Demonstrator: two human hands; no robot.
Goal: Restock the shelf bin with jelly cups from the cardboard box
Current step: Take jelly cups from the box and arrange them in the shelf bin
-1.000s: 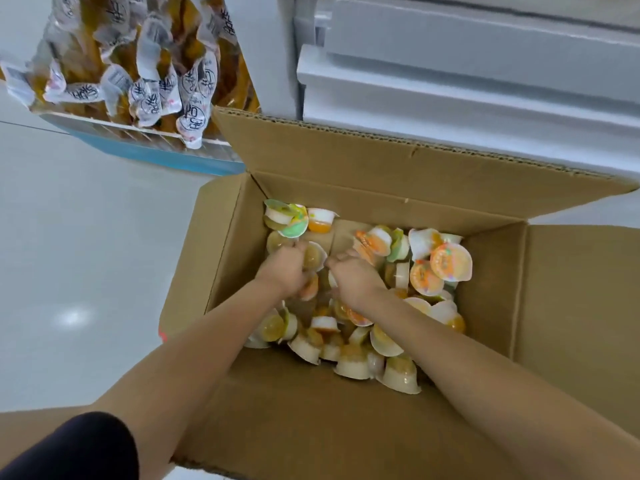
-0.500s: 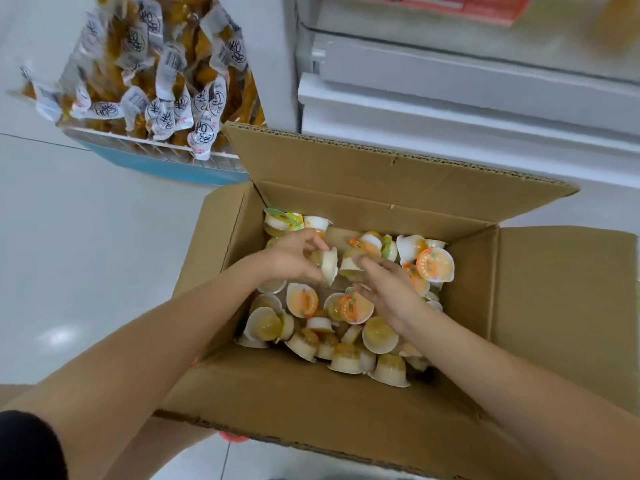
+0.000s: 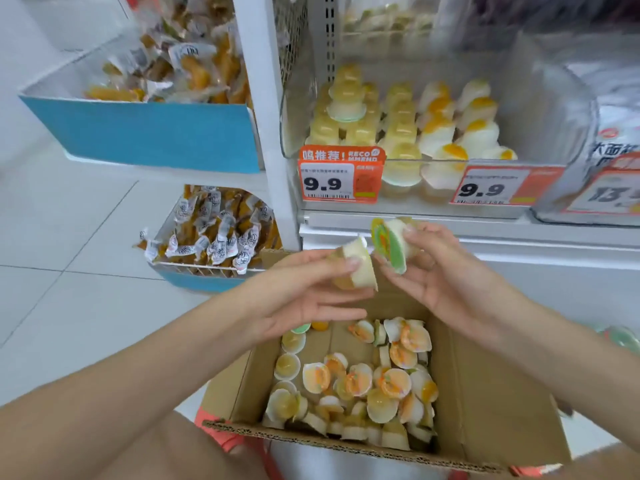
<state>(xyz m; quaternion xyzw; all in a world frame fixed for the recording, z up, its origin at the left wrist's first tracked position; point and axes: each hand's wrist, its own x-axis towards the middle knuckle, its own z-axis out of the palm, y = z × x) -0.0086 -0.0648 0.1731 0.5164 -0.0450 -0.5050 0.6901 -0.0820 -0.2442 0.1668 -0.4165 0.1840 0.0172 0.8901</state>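
My left hand (image 3: 304, 289) holds a yellow-and-white jelly cup (image 3: 356, 268) on its side, above the open cardboard box (image 3: 485, 393). Beside it my right hand (image 3: 440, 271) grips a jelly cup with a green and orange lid (image 3: 389, 244). The two cups nearly touch, just below the shelf edge. Several loose jelly cups (image 3: 367, 382) lie in the bottom of the box. Up on the shelf, the clear shelf bin (image 3: 540, 109) holds rows of stacked yellow and white-orange jelly cups (image 3: 401, 119).
Orange 9.9 price tags (image 3: 341, 176) hang on the bin front. A white shelf upright (image 3: 266, 133) stands left of the bin. Left of it are blue-fronted baskets (image 3: 156, 133) of wrapped snacks (image 3: 221, 237). Another clear bin (image 3: 616, 140) sits at the right. White floor tiles stretch to the left.
Both hands have risen out of the box, each with a jelly cup, up to the shelf edge. The view tilted up, bringing the shelf bin into sight.
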